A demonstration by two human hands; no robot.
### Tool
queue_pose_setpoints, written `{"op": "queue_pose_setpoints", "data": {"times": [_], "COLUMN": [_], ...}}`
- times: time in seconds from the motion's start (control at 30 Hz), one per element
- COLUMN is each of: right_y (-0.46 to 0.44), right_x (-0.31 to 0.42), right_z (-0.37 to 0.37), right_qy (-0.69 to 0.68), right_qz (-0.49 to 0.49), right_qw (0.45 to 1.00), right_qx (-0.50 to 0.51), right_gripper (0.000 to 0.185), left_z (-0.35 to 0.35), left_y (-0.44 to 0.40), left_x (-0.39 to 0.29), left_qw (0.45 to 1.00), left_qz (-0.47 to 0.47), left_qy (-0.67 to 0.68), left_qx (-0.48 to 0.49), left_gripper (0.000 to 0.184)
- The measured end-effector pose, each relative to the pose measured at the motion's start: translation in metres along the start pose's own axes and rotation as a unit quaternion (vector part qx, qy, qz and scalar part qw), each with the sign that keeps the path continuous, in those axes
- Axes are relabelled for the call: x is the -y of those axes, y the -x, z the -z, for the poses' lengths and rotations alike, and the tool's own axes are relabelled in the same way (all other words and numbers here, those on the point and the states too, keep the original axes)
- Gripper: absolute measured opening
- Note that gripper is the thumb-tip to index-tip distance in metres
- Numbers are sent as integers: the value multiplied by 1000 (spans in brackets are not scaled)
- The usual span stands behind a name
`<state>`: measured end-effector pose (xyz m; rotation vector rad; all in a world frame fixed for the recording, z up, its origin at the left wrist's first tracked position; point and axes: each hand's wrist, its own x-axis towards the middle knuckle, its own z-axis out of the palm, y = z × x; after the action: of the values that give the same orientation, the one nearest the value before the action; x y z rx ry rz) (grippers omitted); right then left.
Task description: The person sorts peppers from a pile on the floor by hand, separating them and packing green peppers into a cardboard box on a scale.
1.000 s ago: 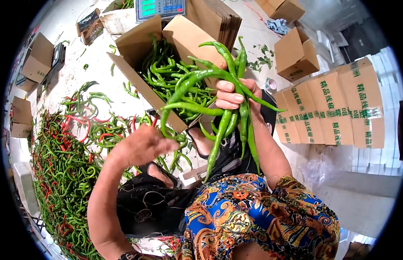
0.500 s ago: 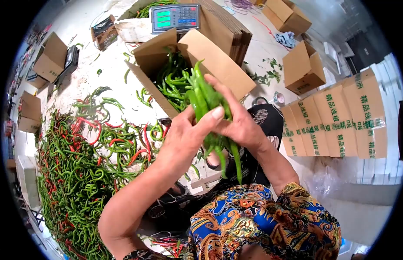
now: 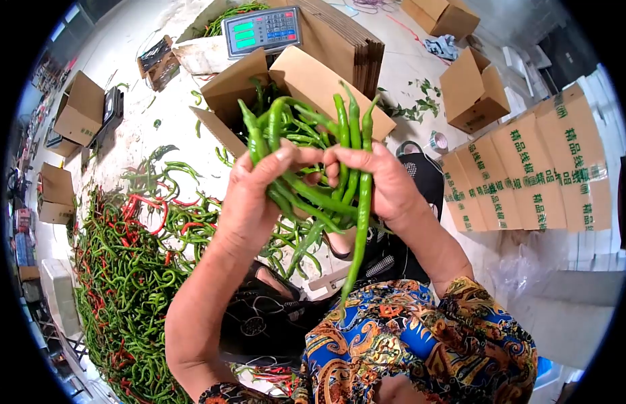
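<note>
Long green chili peppers [image 3: 365,195] are spread between my two hands, above the near side of an open cardboard box [image 3: 225,135]. My left hand [image 3: 259,178] is closed around several of them, its thumb pressed on top. My right hand [image 3: 377,178] grips several others, which stand upright past the thumb and hang down below the palm. The fingers of both hands meet in the middle. More green peppers lie inside the box, partly hidden behind the held ones.
A large heap of green and red chili peppers [image 3: 131,303] covers the floor at left. A digital scale display [image 3: 262,31] stands behind the box, by flattened cardboard [image 3: 340,40]. Taped, printed cartons [image 3: 528,175] stand at right. Open boxes [image 3: 475,91] sit farther back, near a tape roll [image 3: 437,140].
My hands have moved apart, and the bunch that was pressed together is now divided and fanned out between them. The view has shifted slightly.
</note>
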<state>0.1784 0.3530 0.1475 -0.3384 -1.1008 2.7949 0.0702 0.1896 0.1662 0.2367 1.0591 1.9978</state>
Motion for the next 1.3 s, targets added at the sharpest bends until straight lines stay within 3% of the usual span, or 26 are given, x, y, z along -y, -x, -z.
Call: {"op": "queue_pose_setpoints", "data": {"times": [0.07,0.2,0.4,0.53,0.73,0.8,0.83,0.93,0.97,1.0,1.03,1.07,1.1,1.13,1.2,1.27,1.3], "right_y": [-3,-15,-21,-35,-67,-84,-100,-152,-159,-161,-163,-148,-159,-144,-159,-157,-157], "right_x": [11,33,52,62,81,86,83,57,48,41,35,38,36,35,28,27,27], "right_z": [5,39,48,48,37,26,26,26,34,30,26,32,52,52,94,113,111], "right_qy": [-59,-150,-180,-166,9,76,136,334,402,469,531,520,537,515,633,648,655], "right_qz": [11,47,63,78,116,74,68,25,23,25,30,-26,-146,-104,-32,13,36], "right_qw": [998,985,976,975,993,993,987,938,913,882,847,853,830,851,771,759,753], "right_qx": [-25,75,109,123,-22,-56,-54,-84,-58,-31,-5,27,36,19,57,52,50], "right_gripper": [27,50,50,39,14,16,23,51,59,68,76,78,76,68,63,62,62], "left_z": [18,44,53,43,36,33,42,67,96,99,103,106,102,101,117,127,133], "left_y": [-5,-8,-6,-3,-14,-25,-37,-81,-91,-93,-84,-78,-71,-66,-63,-56,-56], "left_x": [-11,-42,-60,-67,-77,-78,-76,-54,-42,-41,-35,-35,-39,-40,-38,-33,-28], "left_qw": [999,994,994,990,985,987,985,971,910,814,812,807,802,796,816,827,823], "left_qz": [-6,-32,-111,-132,-129,-131,-121,-98,-102,-101,-160,-168,-176,-184,-159,-106,-96], "left_qy": [-9,51,-1,-21,61,60,67,-206,-377,-534,-533,-537,-540,-542,-523,-515,-509], "left_qx": [40,95,10,35,92,69,103,-69,-140,-206,-179,-182,-187,-195,-188,-198,-231], "left_gripper": [26,28,29,33,31,34,37,53,56,59,56,54,52,51,50,51,60]}}
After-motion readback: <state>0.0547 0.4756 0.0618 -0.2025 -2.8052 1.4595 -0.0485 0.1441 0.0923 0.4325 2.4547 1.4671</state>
